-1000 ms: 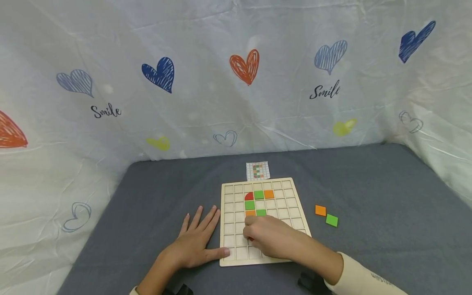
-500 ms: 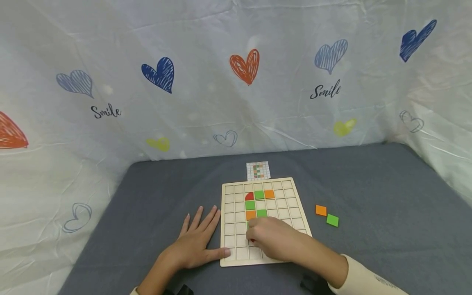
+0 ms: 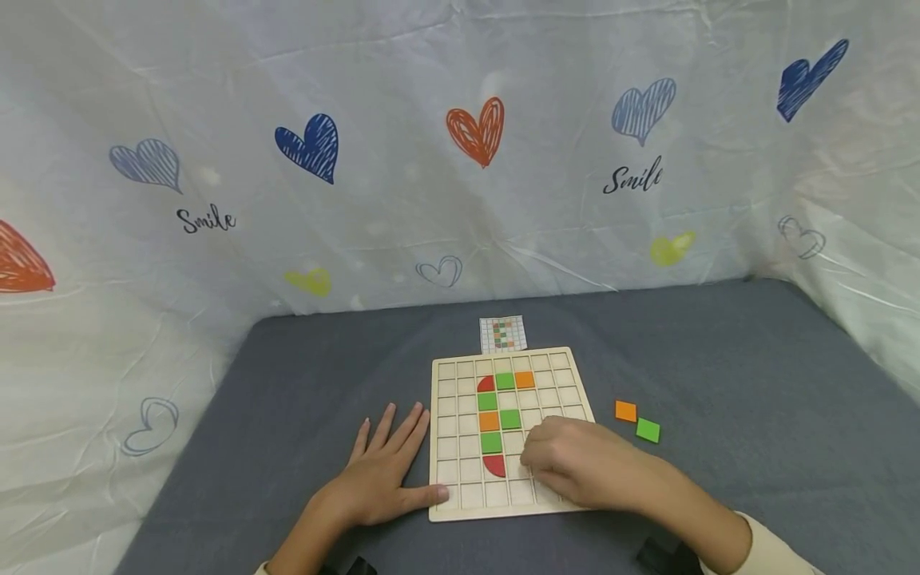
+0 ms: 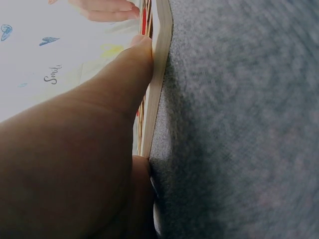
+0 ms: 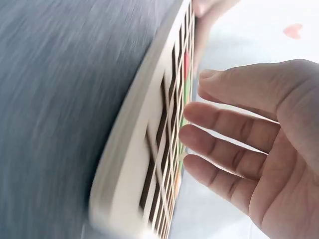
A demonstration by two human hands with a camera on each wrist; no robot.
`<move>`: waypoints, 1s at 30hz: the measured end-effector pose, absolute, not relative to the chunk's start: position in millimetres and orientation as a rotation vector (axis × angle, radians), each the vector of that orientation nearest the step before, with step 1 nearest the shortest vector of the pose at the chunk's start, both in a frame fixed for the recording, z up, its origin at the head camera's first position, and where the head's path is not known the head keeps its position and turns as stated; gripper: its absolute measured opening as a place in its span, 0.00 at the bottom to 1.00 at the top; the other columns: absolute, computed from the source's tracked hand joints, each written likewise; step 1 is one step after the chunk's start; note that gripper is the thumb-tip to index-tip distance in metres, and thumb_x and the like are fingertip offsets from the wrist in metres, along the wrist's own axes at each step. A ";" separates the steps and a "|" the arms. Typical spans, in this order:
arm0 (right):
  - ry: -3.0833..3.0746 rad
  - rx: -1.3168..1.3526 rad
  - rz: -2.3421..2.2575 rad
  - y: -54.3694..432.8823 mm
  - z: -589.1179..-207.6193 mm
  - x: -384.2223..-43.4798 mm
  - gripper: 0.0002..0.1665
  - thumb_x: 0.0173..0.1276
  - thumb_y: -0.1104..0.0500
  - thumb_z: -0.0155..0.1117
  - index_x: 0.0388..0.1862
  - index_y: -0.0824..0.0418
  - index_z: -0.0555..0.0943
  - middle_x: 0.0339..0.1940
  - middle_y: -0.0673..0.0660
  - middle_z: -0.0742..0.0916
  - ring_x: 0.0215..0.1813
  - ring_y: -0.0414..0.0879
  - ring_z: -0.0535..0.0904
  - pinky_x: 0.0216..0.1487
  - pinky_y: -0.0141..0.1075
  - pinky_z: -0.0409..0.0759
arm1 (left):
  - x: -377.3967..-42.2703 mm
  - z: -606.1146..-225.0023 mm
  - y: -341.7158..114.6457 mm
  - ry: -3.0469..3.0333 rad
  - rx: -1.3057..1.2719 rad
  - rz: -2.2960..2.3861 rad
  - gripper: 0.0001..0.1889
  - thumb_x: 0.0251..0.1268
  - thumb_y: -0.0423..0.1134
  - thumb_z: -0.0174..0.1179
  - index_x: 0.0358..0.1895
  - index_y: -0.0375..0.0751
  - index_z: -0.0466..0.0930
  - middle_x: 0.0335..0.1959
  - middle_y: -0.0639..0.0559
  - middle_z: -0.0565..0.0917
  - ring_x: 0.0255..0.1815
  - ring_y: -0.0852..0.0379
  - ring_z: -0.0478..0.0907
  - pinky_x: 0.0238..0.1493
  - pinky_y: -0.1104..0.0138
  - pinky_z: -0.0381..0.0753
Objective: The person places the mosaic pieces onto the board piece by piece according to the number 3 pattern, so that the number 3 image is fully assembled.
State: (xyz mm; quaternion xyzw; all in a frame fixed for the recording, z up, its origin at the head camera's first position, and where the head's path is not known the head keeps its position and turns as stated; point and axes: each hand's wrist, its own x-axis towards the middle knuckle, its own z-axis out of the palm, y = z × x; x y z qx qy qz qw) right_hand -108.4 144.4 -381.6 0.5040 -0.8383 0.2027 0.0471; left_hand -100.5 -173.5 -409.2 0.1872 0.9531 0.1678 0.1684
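In the head view a wooden grid board (image 3: 447, 447) lies on the table. A column of tiles fills part of it: a red quarter-circle (image 3: 486, 385) at the top, a green square (image 3: 487, 402), an orange square (image 3: 489, 421), another green square (image 3: 491, 442) and a second red quarter-circle (image 3: 494, 465). More green and orange squares sit to their right. My left hand (image 3: 381, 477) rests spread beside the board, its thumb on the board's left edge. Over the board's lower right, my right hand (image 3: 585, 463) hovers; the right wrist view shows its fingers loosely bent, holding nothing.
A loose orange tile (image 3: 625, 410) and a loose green tile (image 3: 648, 430) lie on the grey cloth (image 3: 740, 383) right of the board. Touching the board's far edge is a small printed pattern card (image 3: 503, 334). A white curtain with hearts hangs behind.
My right hand has let go of the lower red quarter-circle, now lying in its cell, and moved right, uncovering the lower green tile. My left hand has stayed in place.
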 end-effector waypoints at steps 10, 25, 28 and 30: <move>-2.911 1.067 0.510 212.8 -374.1 -117.0 0.18 0.56 0.66 0.78 0.46 0.55 0.86 0.41 0.46 0.84 0.42 0.41 0.81 0.39 0.41 0.81 | -100.5 -407.0 -171.5 2.709 0.511 0.458 0.58 0.56 0.81 0.50 0.83 0.51 0.45 0.83 0.55 0.44 0.81 0.41 0.31 0.72 0.37 0.30; -3.084 0.861 0.350 242.6 -379.9 -126.2 0.22 0.50 0.73 0.73 0.26 0.52 0.71 0.24 0.45 0.71 0.25 0.40 0.63 0.26 0.36 0.65 | -100.5 -409.5 -173.3 2.713 0.527 0.507 0.58 0.56 0.79 0.53 0.83 0.48 0.46 0.82 0.51 0.47 0.81 0.39 0.32 0.71 0.36 0.29; -3.080 0.886 0.395 242.2 -378.4 -125.9 0.23 0.48 0.75 0.71 0.25 0.51 0.70 0.24 0.45 0.71 0.25 0.40 0.63 0.26 0.35 0.63 | -100.9 -412.1 -173.7 2.713 0.507 0.480 0.58 0.55 0.81 0.51 0.83 0.52 0.44 0.83 0.55 0.44 0.81 0.42 0.30 0.72 0.38 0.28; -3.083 0.914 0.431 241.8 -377.3 -125.8 0.23 0.47 0.76 0.70 0.26 0.51 0.71 0.25 0.44 0.71 0.26 0.39 0.64 0.27 0.35 0.63 | -101.7 -414.8 -174.2 2.719 0.496 0.467 0.59 0.54 0.83 0.49 0.83 0.53 0.42 0.83 0.57 0.42 0.81 0.44 0.29 0.72 0.39 0.27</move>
